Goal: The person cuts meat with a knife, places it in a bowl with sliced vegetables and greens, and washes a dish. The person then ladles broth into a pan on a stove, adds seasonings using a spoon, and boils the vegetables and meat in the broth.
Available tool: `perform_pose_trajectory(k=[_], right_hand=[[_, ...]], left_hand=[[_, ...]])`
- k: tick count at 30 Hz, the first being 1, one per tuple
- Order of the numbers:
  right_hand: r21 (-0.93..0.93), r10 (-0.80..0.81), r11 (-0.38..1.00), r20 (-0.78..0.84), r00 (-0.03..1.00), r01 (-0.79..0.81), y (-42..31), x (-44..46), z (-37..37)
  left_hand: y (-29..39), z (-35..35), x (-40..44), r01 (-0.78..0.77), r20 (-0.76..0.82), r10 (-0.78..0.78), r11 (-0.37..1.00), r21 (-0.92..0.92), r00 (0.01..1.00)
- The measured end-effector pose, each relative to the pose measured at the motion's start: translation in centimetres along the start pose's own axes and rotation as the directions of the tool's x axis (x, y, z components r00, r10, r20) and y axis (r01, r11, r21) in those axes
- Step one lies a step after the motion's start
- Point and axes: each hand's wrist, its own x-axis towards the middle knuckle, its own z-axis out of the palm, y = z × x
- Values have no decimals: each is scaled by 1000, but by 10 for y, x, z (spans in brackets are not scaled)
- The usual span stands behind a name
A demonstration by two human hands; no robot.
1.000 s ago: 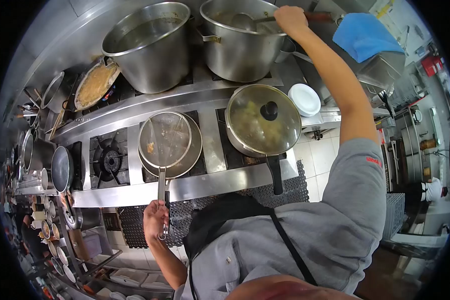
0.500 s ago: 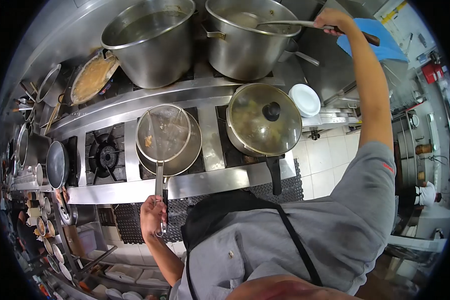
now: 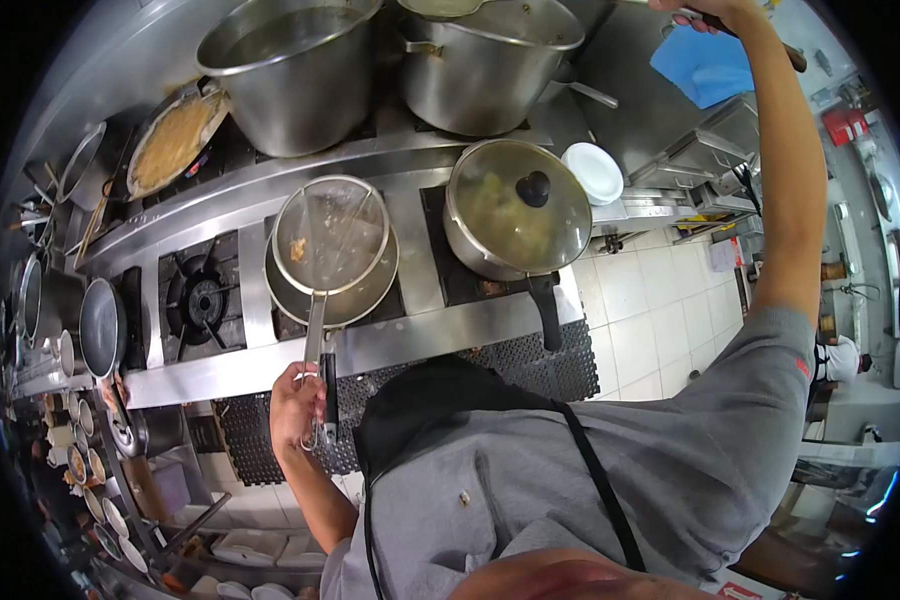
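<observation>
My left hand (image 3: 298,405) is closed around the handle of a round mesh strainer (image 3: 345,235), held over a pan (image 3: 378,300) on the stove. A small brown scrap lies in the mesh. My right hand (image 3: 708,14), partly cut off at the top edge, grips the dark handle of a long ladle (image 3: 440,7). The ladle's bowl, with pale liquid in it, is raised over the rim of the right tall stockpot (image 3: 480,85). Beside the strainer, a lidded pan (image 3: 515,215) with a black knob holds greenish food under its glass lid.
Another stockpot (image 3: 288,95) stands at the back left, near an oval tray of orange-brown food (image 3: 175,140). White plates (image 3: 593,172) are stacked right of the lidded pan. At left, another person's hand (image 3: 116,392) is at a dark frying pan (image 3: 100,325). A blue sheet (image 3: 703,68) lies back right.
My right hand has lifted the ladle up and out of the right stockpot, and its bowl now shows above the rim. My left hand still holds the strainer over the pan. The view has shifted slightly.
</observation>
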Motion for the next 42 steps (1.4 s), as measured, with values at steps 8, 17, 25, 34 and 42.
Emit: perform_pose_trajectory(k=[8, 17, 25, 34, 42], right_hand=[[259, -243, 950, 271, 931, 172, 8, 1, 131], [-199, -549, 823, -44, 834, 532, -49, -74, 308], [-801, -850, 523, -464, 248, 292, -32, -98, 272], [-756, -648, 652, -595, 475, -58, 52, -20, 104], [-814, -563, 581, -404, 721, -2, 25, 127, 166]], left_hand=[[5, -10, -6, 1, 13, -2, 1000, 27, 1000], [-16, -23, 5, -18, 76, 16, 999, 28, 997], [-24, -14, 5, 0, 39, -2, 998, 56, 999], [-27, 8, 1, -32, -153, 48, 993, 109, 987], [-30, 31, 2, -69, -139, 68, 998, -3, 988]])
